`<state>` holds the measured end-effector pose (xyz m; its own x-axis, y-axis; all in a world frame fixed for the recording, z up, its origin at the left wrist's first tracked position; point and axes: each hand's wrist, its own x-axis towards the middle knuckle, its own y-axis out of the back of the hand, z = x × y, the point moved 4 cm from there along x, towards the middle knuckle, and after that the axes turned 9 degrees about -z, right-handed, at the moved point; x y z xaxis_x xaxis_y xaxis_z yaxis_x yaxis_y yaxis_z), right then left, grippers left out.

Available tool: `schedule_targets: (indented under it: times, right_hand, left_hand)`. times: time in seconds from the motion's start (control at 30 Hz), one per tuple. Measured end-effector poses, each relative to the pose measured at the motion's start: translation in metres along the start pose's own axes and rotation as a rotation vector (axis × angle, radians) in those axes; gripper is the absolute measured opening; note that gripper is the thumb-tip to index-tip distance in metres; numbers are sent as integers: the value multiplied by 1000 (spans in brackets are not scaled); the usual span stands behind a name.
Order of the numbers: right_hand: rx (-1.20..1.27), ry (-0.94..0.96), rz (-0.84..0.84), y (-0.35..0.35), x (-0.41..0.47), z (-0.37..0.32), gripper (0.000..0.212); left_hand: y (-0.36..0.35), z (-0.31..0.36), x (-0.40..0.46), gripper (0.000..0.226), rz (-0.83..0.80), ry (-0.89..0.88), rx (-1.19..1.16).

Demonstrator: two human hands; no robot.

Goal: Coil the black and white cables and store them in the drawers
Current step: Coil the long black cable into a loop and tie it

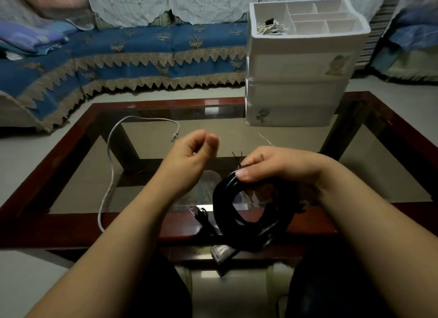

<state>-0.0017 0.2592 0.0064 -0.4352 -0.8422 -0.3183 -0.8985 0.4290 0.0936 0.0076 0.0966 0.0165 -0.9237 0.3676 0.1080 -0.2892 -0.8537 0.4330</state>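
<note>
Head cam view: the right hand was holding the coiled black cable at the top of the loop, thumb and fingers pinched round it, right where a thin black twist tie stuck up with its ends splayed. The coil hung over the near edge of the glass coffee table, and a plug end dangled below the coil, a bit blurry.

The left hand was just to the left of the tie, fingers curled in with the tips bunched together. Honestly couldn't tell if it was pinching anything, it was too blurred.

The white cable was uncoiled on the left side of the table, running from the near edge out to the far side and curving right, connector resting on the glass.

The white drawer unit stood at the far right of the table, all its drawers closed. Its top tray had dividers, and the left compartment held a bundle of light-coloured ties.

Beyond the table there was a blue sofa with lace covers.
</note>
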Motion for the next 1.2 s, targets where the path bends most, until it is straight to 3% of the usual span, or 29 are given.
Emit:
schedule_targets:
  times: [0.17,0.33,0.47,0.57,0.83,1.0,1.2]
  right_hand:
    - [-776,-292,320,3,13,-2,47]
    - [-993,-327,359,-8,16,-9,44]
    - [-834,-283,284,-11,18,-6,39]
    - [-546,-223,215,-6,16,0,39]
    - [-238,-188,130,-2,9,4,38]
    - [-203,-238,54,-3,8,8,35]
    - [-171,-270,-17,-2,12,14,37]
  left_hand:
    - [-4,-16,5,65,-171,218,244]
    - [-15,-20,8,45,-263,230,228]
    - [-14,-16,10,29,-286,96,315]
    - [-15,-14,9,28,-286,97,348]
    - [-18,-6,4,23,-235,5,419]
    - [-20,-4,1,6,-289,-15,520]
    - [-26,-1,-4,10,-296,-94,618]
